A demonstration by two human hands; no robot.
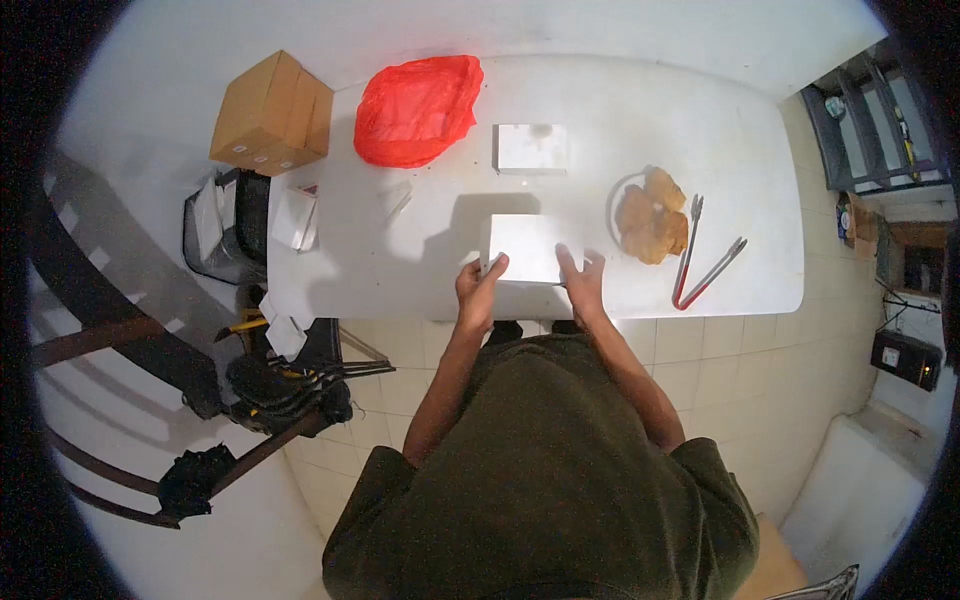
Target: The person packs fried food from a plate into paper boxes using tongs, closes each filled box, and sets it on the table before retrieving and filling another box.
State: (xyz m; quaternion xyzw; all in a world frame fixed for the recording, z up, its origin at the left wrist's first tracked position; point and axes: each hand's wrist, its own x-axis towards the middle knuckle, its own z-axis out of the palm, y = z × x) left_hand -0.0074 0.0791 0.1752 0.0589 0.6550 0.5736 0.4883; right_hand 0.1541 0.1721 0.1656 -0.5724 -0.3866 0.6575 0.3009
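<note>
A white box (525,245) sits at the table's near edge, directly in front of me. My left hand (479,284) grips its left near corner, thumb on top. At the right near corner, my right hand (583,278) holds the same box with its thumb over the top; the fingers under it are mostly hidden. Behind it lies a second white box (532,149). To the right, several golden-brown pieces of food (652,222) rest on a clear plate (613,205). Beside them are metal tongs with red handles (684,270), their arms spread apart.
A red plastic bag (418,110) lies at the back left of the white table (730,140), near a cardboard box (270,110). White folded cartons (294,217) stand at the left edge, beside a black bin (245,235). Stacked chairs (290,385) are at lower left.
</note>
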